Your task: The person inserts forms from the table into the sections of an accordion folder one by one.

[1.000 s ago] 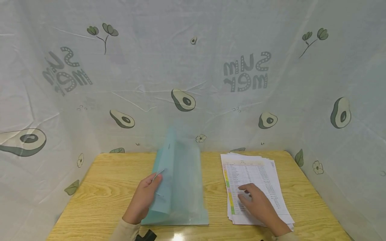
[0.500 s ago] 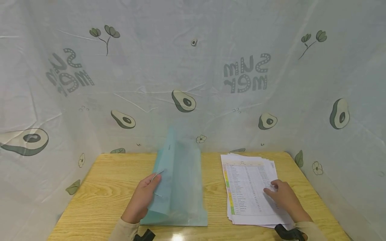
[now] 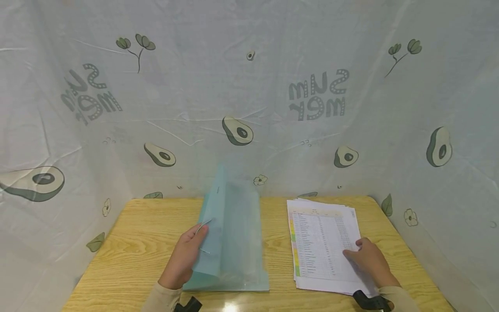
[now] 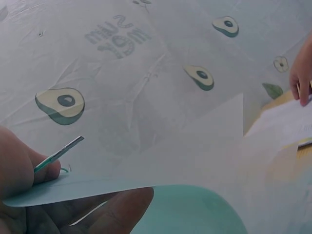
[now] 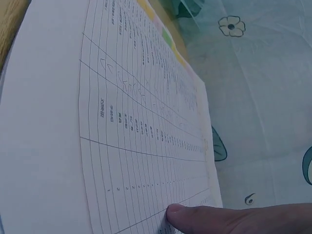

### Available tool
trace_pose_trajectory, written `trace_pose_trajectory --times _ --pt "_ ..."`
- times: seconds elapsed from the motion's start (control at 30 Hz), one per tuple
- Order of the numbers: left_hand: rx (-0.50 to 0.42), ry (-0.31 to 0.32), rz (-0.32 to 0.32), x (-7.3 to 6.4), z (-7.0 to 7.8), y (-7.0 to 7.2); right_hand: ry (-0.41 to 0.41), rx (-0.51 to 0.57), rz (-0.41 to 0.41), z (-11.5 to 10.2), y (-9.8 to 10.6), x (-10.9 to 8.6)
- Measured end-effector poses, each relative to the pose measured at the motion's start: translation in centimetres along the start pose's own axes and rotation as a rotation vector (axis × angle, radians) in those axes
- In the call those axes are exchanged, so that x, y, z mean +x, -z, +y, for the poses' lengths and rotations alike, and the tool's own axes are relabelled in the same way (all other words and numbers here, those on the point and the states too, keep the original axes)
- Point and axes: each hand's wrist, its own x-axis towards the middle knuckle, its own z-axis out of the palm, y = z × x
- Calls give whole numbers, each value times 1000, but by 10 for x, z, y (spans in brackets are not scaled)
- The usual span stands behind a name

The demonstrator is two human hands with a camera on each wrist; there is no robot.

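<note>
My left hand (image 3: pixel 186 255) pinches the raised cover of a translucent blue plastic folder (image 3: pixel 243 238), thumb on one face and fingers behind. A thin fastening cord with a metal tip (image 4: pixel 67 148) sticks out beside the thumb in the left wrist view. The folder's other cover lies flat on the table. At the right, my right hand (image 3: pixel 368 260) grips the right edge of a stack of printed papers (image 3: pixel 319 242). Its thumb (image 5: pixel 183 214) presses on the table-ruled top sheet in the right wrist view; the fingers under the edge are hidden.
The wooden table (image 3: pixel 148 229) carries the folder left of centre and the papers at the right. A whitish sheet (image 3: pixel 249 86) printed with avocados hangs behind and at both sides of the table.
My right hand has moved from over the middle of the papers to their right edge and taken hold there. The stack has turned slightly. The left hand and folder have stayed put.
</note>
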Motion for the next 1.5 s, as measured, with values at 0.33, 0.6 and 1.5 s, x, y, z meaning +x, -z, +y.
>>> trace_pose_trajectory --times 0.33,0.6,1.5 --pt "-6 3 -33 1 -1 0 -24 72 7 1 1 0" --pt "-6 8 -32 1 0 -1 -16 153 93 -2 4 -5" --pt "3 -12 -41 0 -1 1 11 264 19 -13 5 -10"
